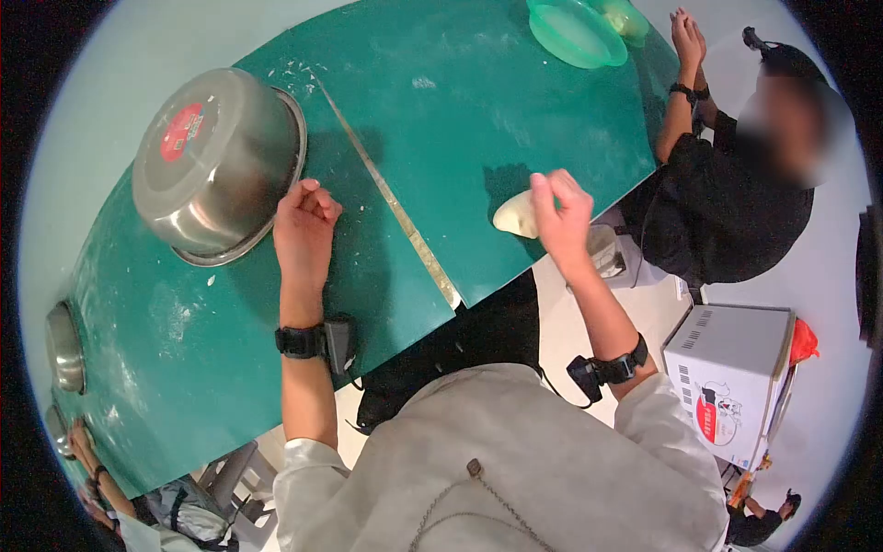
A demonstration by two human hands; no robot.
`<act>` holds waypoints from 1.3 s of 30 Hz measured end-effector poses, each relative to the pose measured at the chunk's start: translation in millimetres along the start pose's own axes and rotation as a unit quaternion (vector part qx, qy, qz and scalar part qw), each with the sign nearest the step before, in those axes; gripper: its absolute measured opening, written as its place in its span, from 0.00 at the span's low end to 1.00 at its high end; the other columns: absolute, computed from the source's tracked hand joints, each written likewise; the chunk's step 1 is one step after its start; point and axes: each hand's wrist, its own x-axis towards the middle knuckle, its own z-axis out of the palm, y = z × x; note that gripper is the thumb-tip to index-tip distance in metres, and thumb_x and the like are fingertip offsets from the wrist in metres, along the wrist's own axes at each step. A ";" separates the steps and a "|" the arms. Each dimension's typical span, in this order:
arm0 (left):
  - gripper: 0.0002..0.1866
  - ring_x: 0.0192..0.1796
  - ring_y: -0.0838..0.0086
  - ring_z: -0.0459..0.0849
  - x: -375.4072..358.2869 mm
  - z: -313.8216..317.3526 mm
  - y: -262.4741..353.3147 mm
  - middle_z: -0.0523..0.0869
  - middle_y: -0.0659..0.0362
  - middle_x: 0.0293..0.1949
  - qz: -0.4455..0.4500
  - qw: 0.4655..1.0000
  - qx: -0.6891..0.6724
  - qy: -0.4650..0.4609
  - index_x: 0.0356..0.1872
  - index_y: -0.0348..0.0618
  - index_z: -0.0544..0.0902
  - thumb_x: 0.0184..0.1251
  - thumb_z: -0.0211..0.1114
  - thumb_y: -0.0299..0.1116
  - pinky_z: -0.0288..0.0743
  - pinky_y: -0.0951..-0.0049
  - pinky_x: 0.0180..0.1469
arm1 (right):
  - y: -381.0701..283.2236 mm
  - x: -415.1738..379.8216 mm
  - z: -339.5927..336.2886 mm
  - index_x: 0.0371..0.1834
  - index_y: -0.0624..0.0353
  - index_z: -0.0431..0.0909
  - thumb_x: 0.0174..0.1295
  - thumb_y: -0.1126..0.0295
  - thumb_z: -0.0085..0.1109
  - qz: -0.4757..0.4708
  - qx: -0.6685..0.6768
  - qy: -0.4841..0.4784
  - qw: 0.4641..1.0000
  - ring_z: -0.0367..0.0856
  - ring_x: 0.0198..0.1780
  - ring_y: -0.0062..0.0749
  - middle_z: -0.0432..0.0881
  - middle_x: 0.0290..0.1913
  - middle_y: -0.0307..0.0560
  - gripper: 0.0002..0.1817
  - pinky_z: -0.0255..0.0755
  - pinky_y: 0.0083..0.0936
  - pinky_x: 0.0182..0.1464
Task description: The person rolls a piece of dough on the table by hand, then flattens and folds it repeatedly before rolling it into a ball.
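A pale lump of dough [515, 217] sticks out from under my right hand [563, 216], whose fingers are closed round it above the table's near edge. My left hand [308, 225] is loosely curled, with nothing showing in its fingers. It hovers right at the rim of a large upturned steel bowl [212, 156] with a red label on its base. The bowl rests on the green table [460, 110]. Between my two hands a light, worn strip [391, 202] runs across the tabletop.
A green plastic basin [578, 35] stands at the far edge. At right is a person in black [736, 202], hands raised together. Smaller steel bowls [66, 348] sit at left, near another person's hands [85, 451]. A white box [727, 382] and a bin [614, 256] are at lower right.
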 end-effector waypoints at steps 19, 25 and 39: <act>0.11 0.31 0.74 0.71 0.5 10.7 0.3 0.75 0.61 0.26 -0.006 0.999 0.019 0.026 0.41 0.41 0.80 0.77 0.53 0.37 0.64 0.71 0.39 | -13.9 92.2 83.3 0.28 0.56 0.83 0.59 0.64 0.61 -0.300 -0.089 0.050 0.949 0.83 0.43 0.41 0.85 0.34 0.43 0.09 0.71 0.40 0.55; 0.11 0.31 0.74 0.72 -3.1 13.3 -2.3 0.76 0.62 0.26 0.001 0.999 0.039 0.019 0.40 0.41 0.80 0.77 0.54 0.37 0.66 0.71 0.40 | 3.9 110.9 89.8 0.28 0.58 0.82 0.63 0.66 0.57 -0.245 -0.081 0.106 0.960 0.82 0.39 0.45 0.84 0.32 0.47 0.10 0.71 0.43 0.50; 0.13 0.33 0.74 0.75 -7.5 18.8 -1.0 0.79 0.60 0.29 0.000 0.998 0.049 0.041 0.39 0.41 0.79 0.78 0.50 0.38 0.68 0.73 0.40 | -40.3 -2.2 34.6 0.51 0.59 0.83 0.70 0.55 0.52 -0.199 -0.177 -0.017 0.964 0.77 0.60 0.48 0.82 0.58 0.53 0.20 0.68 0.41 0.62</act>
